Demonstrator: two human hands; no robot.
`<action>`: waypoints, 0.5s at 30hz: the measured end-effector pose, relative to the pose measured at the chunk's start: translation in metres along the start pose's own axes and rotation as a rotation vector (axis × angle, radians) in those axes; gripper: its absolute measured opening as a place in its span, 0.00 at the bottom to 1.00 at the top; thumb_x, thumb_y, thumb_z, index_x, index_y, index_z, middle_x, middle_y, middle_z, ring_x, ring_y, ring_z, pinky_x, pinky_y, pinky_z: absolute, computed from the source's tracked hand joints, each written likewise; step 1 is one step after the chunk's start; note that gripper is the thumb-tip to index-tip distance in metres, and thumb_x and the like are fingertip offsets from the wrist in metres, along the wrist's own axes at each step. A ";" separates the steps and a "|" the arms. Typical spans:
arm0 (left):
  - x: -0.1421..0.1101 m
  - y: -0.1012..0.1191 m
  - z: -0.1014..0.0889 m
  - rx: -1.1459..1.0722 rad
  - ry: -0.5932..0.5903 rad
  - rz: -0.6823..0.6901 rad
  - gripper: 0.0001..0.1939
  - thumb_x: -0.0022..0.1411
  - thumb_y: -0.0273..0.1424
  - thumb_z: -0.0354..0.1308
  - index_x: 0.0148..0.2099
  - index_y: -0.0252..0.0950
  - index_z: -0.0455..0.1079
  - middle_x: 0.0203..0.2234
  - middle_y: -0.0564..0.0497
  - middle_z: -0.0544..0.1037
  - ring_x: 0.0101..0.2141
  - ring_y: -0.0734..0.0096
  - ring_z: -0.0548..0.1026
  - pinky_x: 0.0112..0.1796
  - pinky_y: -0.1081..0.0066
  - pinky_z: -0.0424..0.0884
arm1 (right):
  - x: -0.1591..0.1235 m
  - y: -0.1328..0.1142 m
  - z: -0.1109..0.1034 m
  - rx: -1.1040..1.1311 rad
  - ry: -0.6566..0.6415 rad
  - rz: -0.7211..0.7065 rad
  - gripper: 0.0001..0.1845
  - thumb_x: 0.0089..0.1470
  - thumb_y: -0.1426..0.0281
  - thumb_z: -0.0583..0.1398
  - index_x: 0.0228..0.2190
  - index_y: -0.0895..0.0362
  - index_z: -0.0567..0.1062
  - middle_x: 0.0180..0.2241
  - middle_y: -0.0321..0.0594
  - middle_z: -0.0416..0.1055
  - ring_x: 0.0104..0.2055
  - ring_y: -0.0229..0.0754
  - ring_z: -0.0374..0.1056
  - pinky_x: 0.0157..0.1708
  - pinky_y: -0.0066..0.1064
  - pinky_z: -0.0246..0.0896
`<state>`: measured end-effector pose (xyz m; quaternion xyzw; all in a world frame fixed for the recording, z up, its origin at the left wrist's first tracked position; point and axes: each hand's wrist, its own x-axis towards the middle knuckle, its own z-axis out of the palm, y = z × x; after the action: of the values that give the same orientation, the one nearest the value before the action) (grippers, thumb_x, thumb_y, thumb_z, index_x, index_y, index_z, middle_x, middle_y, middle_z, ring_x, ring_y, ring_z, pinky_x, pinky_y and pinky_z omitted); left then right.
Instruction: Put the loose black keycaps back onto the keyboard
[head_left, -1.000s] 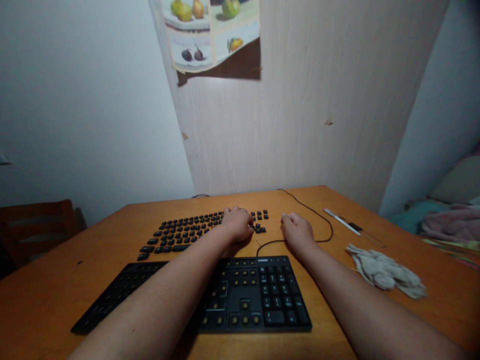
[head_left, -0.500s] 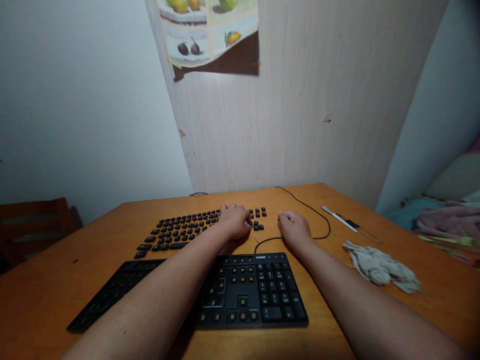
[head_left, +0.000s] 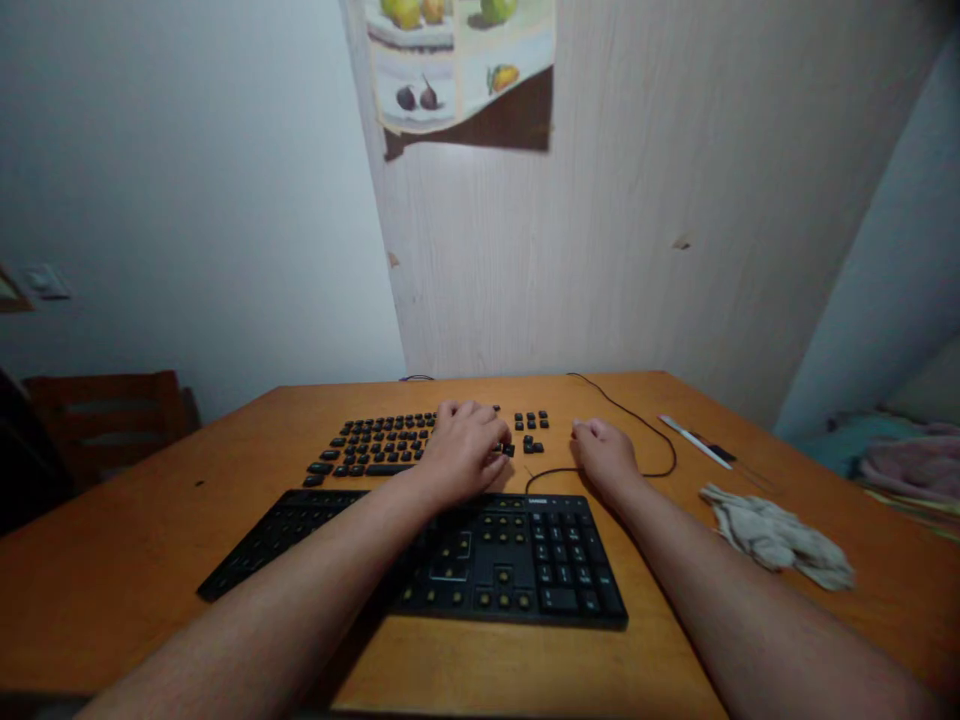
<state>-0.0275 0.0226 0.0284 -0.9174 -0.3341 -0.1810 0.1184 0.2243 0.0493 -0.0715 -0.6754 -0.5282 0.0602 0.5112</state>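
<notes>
My left hand [head_left: 466,448] is above the table, just beyond the keyboard, with thumb and fingertips closed around a small black keycap [head_left: 509,451]. Part of that grip is hidden by the hand. Loose keycaps [head_left: 375,440] lie in rows behind and left of it, and a small group [head_left: 532,445] sits to its right. Beneath my left forearm is the black keyboard [head_left: 502,550]. Its number pad still carries keys, while bare switch posts show in the middle. My right hand [head_left: 602,455] rests on the table in a loose fist near the cable; its fingers' inner side is hidden.
A black cable [head_left: 667,440] curves behind my right hand to the back edge. To the right lie a white stick-like tool [head_left: 694,441], a dark thin tool [head_left: 720,451] and a crumpled grey cloth [head_left: 780,535]. A wooden chair [head_left: 105,410] stands at left.
The view has turned slightly left. My left hand has drawn back a little toward the keyboard, with the keycap at its fingertips. My right hand stays put on the table.
</notes>
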 end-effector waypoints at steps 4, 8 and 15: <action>-0.021 0.005 -0.012 -0.070 -0.002 -0.029 0.08 0.59 0.35 0.57 0.42 0.40 0.71 0.40 0.49 0.73 0.45 0.58 0.64 0.47 0.59 0.53 | 0.001 0.001 -0.002 -0.002 -0.011 -0.006 0.23 0.55 0.55 0.52 0.18 0.55 0.70 0.19 0.35 0.65 0.24 0.40 0.59 0.24 0.30 0.47; -0.041 0.009 -0.024 -0.166 -0.079 -0.063 0.09 0.58 0.37 0.59 0.40 0.41 0.72 0.38 0.50 0.73 0.44 0.59 0.65 0.45 0.61 0.55 | 0.001 0.001 -0.004 -0.005 -0.012 0.001 0.22 0.55 0.55 0.52 0.20 0.56 0.71 0.19 0.35 0.65 0.24 0.40 0.60 0.24 0.30 0.47; -0.072 0.023 -0.045 -0.335 -0.280 -0.055 0.09 0.56 0.36 0.62 0.40 0.41 0.74 0.36 0.51 0.75 0.42 0.61 0.67 0.45 0.62 0.57 | -0.001 -0.003 -0.008 -0.005 -0.024 -0.004 0.20 0.54 0.56 0.53 0.22 0.57 0.73 0.21 0.36 0.68 0.25 0.41 0.60 0.25 0.30 0.49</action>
<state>-0.0756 -0.0510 0.0377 -0.9310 -0.3373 -0.1080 -0.0882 0.2270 0.0434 -0.0654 -0.6747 -0.5359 0.0662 0.5032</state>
